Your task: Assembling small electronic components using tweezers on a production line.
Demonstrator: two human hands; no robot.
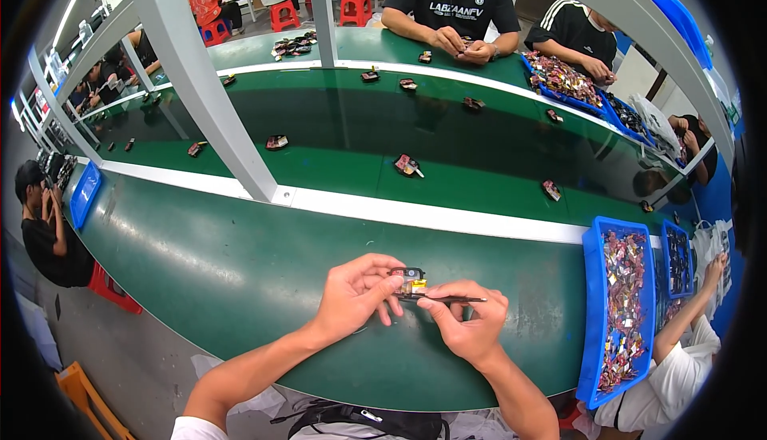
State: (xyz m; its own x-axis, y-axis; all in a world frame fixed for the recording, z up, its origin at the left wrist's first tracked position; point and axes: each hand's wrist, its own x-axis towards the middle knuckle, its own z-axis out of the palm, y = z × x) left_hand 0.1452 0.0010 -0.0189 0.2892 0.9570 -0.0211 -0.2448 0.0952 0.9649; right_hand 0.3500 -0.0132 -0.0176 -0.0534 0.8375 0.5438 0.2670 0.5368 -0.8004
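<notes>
My left hand [351, 296] pinches a small black-framed electronic assembly [412, 274] between thumb and fingers, just above the green worktable. A yellow part and a clear section show inside its frame. My right hand [473, 324] is closed round slim black tweezers [465, 299], held almost level. Their tip end reaches the assembly's lower edge, and the fingers hide part of it. Whether the tips grip anything is too small to tell. Both forearms come in from the lower edge.
At the right, a blue tray [593, 320] holds many small reddish parts; a smaller blue tray [677, 258] stands beyond it. Past the white rail [415, 216], similar assemblies [408, 166] lie scattered on a green belt. A grey post [200, 80] rises left of centre. Co-workers sit opposite and at both sides.
</notes>
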